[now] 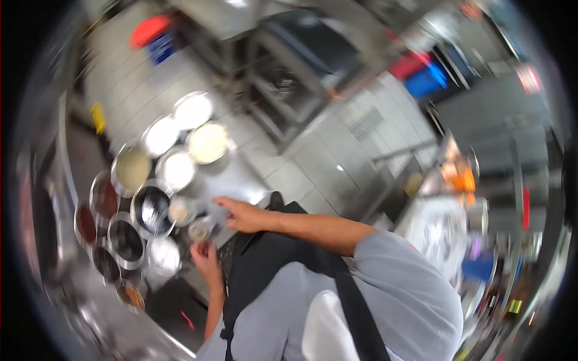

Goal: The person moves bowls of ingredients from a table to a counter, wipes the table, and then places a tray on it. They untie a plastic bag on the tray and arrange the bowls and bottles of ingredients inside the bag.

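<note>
My left hand (205,255) is at the near side of a small round clear container (199,229), its fingers curled against the container's rim. Motion blur hides the exact grip. My right hand (244,215) is just to the right, index finger stretched out to the left and nothing visible in it. A second small container (179,212) with pale contents stands beyond the first. Left of it is a large round pan with dark, shiny contents (153,208). A bowl of white contents (164,256) stands to the left of my left hand.
Several round metal containers hold white, cream (208,142), yellowish (133,169) and dark red (105,197) contents on the steel counter (238,180). A red and blue bucket (155,39) stands on the tiled floor. A steel stand (283,84) is ahead; cluttered shelving lines the right.
</note>
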A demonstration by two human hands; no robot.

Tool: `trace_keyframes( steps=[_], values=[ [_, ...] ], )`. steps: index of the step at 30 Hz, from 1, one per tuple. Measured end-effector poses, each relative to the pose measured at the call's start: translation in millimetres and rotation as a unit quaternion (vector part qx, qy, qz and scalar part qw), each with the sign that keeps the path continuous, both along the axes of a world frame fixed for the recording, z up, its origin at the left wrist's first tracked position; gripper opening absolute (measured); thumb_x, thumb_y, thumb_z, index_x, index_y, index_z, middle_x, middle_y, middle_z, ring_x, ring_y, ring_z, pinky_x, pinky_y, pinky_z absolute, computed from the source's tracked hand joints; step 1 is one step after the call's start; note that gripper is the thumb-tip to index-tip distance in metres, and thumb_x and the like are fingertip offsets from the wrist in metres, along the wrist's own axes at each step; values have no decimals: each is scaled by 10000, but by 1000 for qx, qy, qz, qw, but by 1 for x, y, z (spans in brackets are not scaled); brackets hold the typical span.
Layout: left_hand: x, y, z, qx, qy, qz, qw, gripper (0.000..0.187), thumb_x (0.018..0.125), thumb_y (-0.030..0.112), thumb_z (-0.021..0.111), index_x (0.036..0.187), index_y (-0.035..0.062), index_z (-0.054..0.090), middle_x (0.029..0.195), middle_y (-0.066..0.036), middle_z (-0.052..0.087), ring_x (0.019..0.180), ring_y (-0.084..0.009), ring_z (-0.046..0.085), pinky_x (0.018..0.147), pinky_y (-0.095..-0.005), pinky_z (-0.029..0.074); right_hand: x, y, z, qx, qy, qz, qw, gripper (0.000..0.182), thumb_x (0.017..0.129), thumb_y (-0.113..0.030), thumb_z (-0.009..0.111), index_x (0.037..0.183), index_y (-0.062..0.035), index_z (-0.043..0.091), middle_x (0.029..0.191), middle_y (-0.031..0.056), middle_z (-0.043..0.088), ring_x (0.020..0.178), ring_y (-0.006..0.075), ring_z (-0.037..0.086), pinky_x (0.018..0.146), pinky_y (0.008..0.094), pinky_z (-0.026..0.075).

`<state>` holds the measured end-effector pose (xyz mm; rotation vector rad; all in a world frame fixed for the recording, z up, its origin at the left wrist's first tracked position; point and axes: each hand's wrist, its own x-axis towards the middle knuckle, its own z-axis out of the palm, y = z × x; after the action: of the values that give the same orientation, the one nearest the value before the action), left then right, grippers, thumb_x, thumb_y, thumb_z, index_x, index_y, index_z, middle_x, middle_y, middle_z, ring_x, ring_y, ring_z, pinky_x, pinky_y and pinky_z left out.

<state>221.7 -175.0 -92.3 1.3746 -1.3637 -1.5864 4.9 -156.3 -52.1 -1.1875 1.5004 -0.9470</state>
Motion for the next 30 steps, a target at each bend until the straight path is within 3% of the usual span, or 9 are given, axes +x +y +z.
trace_keyframes(
  steps=[3,6,12,16,20,24,27,28,30],
  values=[
    [-12,11,23,145,-62,-218,963,211,895,122,604,1054,-15,573,957,-83,610,859,-148,569,762,-277,458,-27,38,22,43,-17,-60,997,558,772,-45,562,1318,-67,450,1187,121,584,868,189,623,791,314,503],
    [-34,11,32,99,-15,-457,884,270,913,168,606,1102,-23,587,999,-85,627,897,-142,577,788,-271,457,-39,93,36,41,-5,-140,989,491,784,-88,560,1270,-68,497,1128,114,618,852,179,628,782,314,502],
    [-77,7,13,101,-69,-532,838,318,916,184,610,1148,-31,580,997,-79,629,891,-130,578,791,-263,463,-31,206,45,33,10,-341,939,471,820,-115,565,1284,-92,488,1113,130,615,835,187,636,781,325,503],
    [-106,25,35,17,-98,-604,791,315,903,165,623,1146,-29,573,970,-71,624,864,-120,576,763,-249,468,-21,295,50,27,39,-552,832,510,811,-89,605,1302,-111,472,1135,137,597,835,189,615,778,323,500],
    [-136,58,29,13,-103,-671,734,330,888,152,637,1156,-28,566,984,-74,627,872,-122,578,759,-249,474,5,423,69,74,246,-715,650,542,796,-84,607,1318,-125,465,1255,150,523,1064,273,552,862,340,477],
    [-166,137,44,-80,-131,-708,690,376,854,133,668,1173,-28,552,1078,-110,618,878,-142,585,781,-266,479,53,548,83,353,439,-737,374,640,771,-159,647,1362,-149,405,1323,237,437,1259,439,362,1050,487,305],
    [-193,218,74,-103,-100,-752,643,492,805,120,700,1239,-16,512,1174,-132,579,883,-158,574,797,-286,477,79,621,57,421,439,-744,275,495,769,-186,638,1246,-127,522,1286,188,486,1210,451,395,971,541,365],
    [-196,239,77,-118,-86,-770,621,527,791,117,708,1259,-7,501,1197,-135,568,888,-163,571,798,-293,476,85,636,50,422,435,-750,265,495,769,-186,638,1246,-127,522,1286,188,486,1210,451,395,971,541,365],
    [-212,272,66,-131,-66,-787,599,590,756,126,731,1279,-4,489,1235,-146,540,929,-192,567,799,-313,477,84,658,32,420,298,-763,391,317,813,-240,630,1097,-103,607,1226,169,557,1192,416,455,940,496,398]
  ],
)
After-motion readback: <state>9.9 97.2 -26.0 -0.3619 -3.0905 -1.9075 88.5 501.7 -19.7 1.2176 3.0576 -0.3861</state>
